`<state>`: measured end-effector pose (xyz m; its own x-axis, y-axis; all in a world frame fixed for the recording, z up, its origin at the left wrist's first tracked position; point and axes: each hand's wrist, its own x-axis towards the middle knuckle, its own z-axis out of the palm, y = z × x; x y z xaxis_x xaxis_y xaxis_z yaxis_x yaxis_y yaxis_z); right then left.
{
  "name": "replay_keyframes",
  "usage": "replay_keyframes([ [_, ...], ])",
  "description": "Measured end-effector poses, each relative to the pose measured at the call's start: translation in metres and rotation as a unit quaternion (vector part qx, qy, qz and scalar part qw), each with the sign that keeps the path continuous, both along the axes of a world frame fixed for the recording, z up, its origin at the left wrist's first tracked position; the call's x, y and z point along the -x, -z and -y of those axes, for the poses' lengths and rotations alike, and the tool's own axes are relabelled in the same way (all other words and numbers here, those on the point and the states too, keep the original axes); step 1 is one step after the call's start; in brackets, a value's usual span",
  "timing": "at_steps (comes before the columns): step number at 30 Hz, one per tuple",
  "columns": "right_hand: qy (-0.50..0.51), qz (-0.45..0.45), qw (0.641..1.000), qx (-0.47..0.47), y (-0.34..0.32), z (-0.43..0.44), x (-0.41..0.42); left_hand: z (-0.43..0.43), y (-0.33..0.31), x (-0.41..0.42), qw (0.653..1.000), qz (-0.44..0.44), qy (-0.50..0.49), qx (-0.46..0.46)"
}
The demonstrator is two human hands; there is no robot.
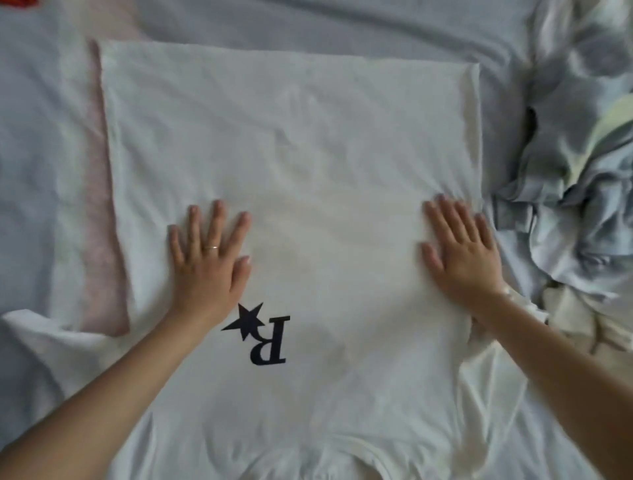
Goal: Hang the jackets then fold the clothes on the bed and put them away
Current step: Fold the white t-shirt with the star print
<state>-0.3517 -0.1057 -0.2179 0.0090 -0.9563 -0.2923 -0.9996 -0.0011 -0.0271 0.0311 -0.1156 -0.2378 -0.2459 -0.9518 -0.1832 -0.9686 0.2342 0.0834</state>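
Pale blue bedding (308, 20) covers the whole surface, and a white T-shirt (325, 164) lies spread flat on it, filling the middle of the frame. Nearest me, at the bottom edge, is its collar (359, 452). Just above that a dark letter R with a star (263, 335) is printed on the chest, upside down from where I stand.

My left hand (209, 260) rests palm-down on the shirt just left of the star, fingers straight and spread, gripping nothing; a thin ring (211, 247) sits on one finger. My right hand (462, 253) lies flat too, fingers straight and close together, pressing the shirt near its right edge, where the cloth wrinkles at my fingertips. One sleeve (479, 342) is bunched beside my right forearm.

Beyond my hands the shirt runs up to a straight hem in the upper part of the frame. A pink cloth (102, 240) shows along its left side. At the right of the frame a crumpled pile of clothes (575, 171), grey-blue and cream, sits beside the shirt. Something red (20, 3) peeks in at the upper left corner.
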Motion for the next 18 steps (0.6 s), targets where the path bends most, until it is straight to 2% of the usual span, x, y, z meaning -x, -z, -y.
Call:
replay_keyframes([
  [3,0.156,-0.052,0.986,-0.019,-0.009,-0.013,0.04,-0.003,-0.006,0.016,0.997,-0.024,-0.069,-0.034],
  [5,0.168,-0.054,0.984,0.017,-0.014,-0.022,0.023,-0.007,-0.012,0.029,0.991,-0.052,-0.112,-0.061],
  [7,0.11,-0.022,0.992,0.06,-0.021,-0.036,-0.016,-0.02,-0.017,0.045,0.991,-0.055,-0.11,-0.057],
  [8,0.048,0.006,0.997,0.067,-0.022,-0.052,-0.035,-0.036,-0.019,0.056,0.994,-0.05,-0.087,-0.045],
  [10,-0.109,0.033,0.993,0.02,-0.012,-0.088,-0.064,-0.065,-0.015,0.071,0.998,-0.037,-0.034,-0.027],
  [11,-0.147,0.03,0.989,-0.003,-0.006,-0.11,-0.062,-0.086,-0.012,0.078,0.999,-0.034,-0.01,-0.021],
  [12,-0.138,0.031,0.99,-0.018,-0.001,-0.126,-0.052,-0.105,-0.009,0.083,0.999,-0.031,0.011,-0.026],
  [15,0.053,0.004,0.996,-0.069,0.001,-0.182,0.002,-0.174,-0.002,0.091,0.994,-0.005,0.078,-0.081],
  [18,0.165,-0.011,0.979,-0.117,-0.011,-0.226,0.046,-0.216,-0.01,0.097,0.987,0.018,0.096,-0.125],
])
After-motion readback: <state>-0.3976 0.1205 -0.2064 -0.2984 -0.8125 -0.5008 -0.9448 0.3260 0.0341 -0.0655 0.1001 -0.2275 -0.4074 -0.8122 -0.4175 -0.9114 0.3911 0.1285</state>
